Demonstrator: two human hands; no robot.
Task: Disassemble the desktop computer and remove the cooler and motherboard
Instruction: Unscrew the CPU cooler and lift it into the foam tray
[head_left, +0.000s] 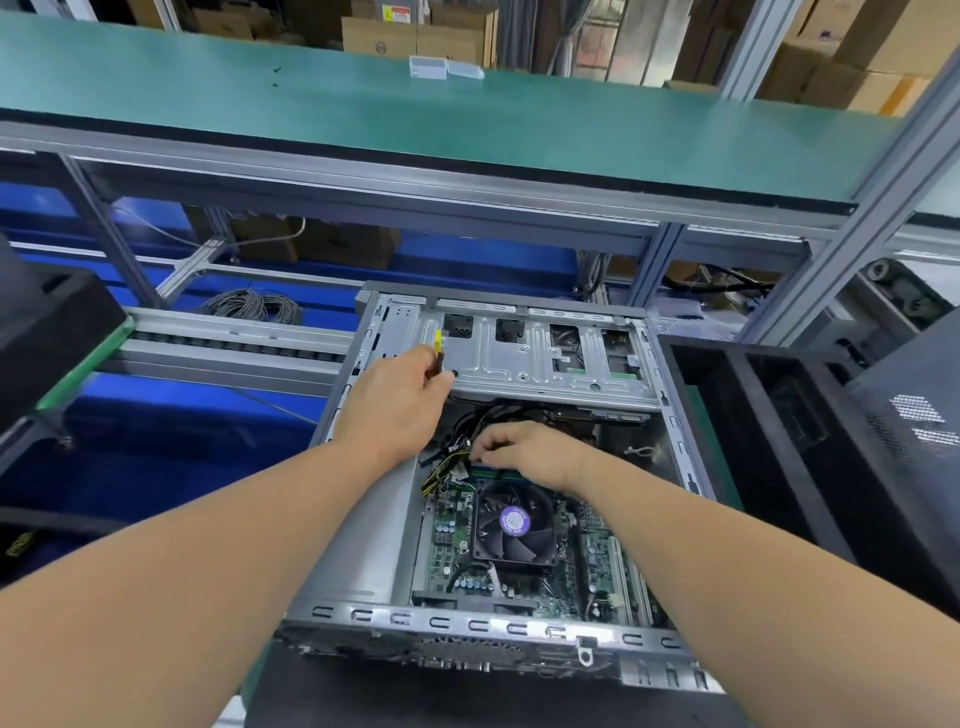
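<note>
Head view, single frame, inventory. Item 1: left hand (400, 402), fingers curled round a yellow-and-black handled tool (439, 353), prob. a screwdriver; grip end only seen, tip hidden behind the hand; tool sits against the silver drive cage (524, 358) at its 9 o'clock edge. Item 2: right hand (524, 449), fingers bent down and pinched at something among the cables (441, 470) just at 12 o'clock of the cooler; what exactly it grasps can't be told, fingertips hidden in the wiring. Item 3: desktop computer case (483, 623), side panel off, lying flat, open side up, on the bench at frame centre. Item 4: cooler (514, 525), black fan w/ round purple label on the hub, print too small to read; seated on the motherboard (452, 525), green PCB filling the case floor. Cooler lies just at 6 o'clock of the right hand, not touched; well apart from the left hand, at its 5 o'clock. Yellow/black wire bundle runs at 10 o'clock of the cooler. Item 5: black panel (779, 441) w/ perforated grille, at 3 o'clock of the case. Item 6: green-topped shelf (467, 130) at 12 o'clock, clear plastic boxes (444, 67) on it; cardboard cartons (415, 31) behind, markings unreadable. Item 7: grey cable coil (254, 306) at 10 o'clock on blue surface.
</note>
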